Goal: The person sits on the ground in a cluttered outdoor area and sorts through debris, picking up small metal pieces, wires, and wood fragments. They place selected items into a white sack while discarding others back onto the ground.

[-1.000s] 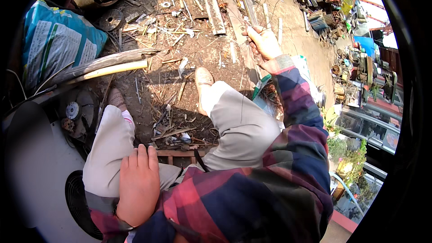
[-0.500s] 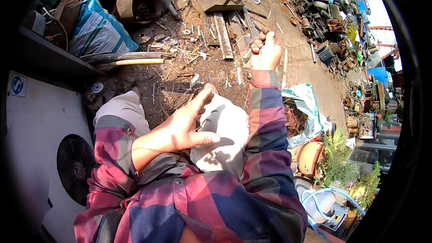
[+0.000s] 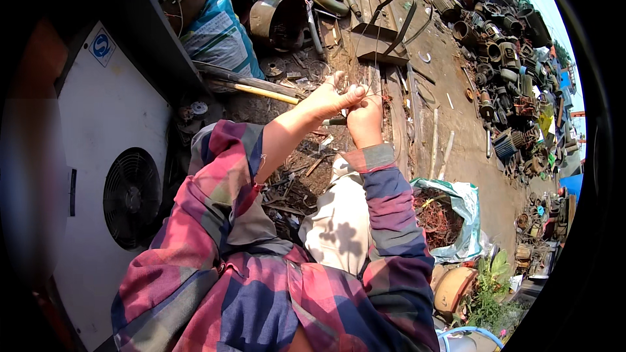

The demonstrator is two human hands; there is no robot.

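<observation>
My hands meet in front of me, above the littered ground. My right hand (image 3: 365, 122) is closed in a fist around thin wire (image 3: 374, 65), whose loose strands rise and curl above the knuckles. Against it lies my left hand (image 3: 326, 99), its thumb stretched to the top of the right fist and its fingers curled by the strands. Exactly how the left fingers grip the wire is partly hidden. A short dark rod-like piece (image 3: 335, 121) shows beside the right fist; whether it is held cannot be made out.
An open plastic sack (image 3: 466, 221) of reddish wire scraps stands by my right forearm. On the left is a white fan-fitted unit (image 3: 98, 130). A metal frame (image 3: 385, 49) lies ahead, and heaped motor parts (image 3: 502, 58) fill the far right.
My left hand has moved up and forward from above my lap to meet the right hand. The view has shifted, and the right hand stays closed on the wire.
</observation>
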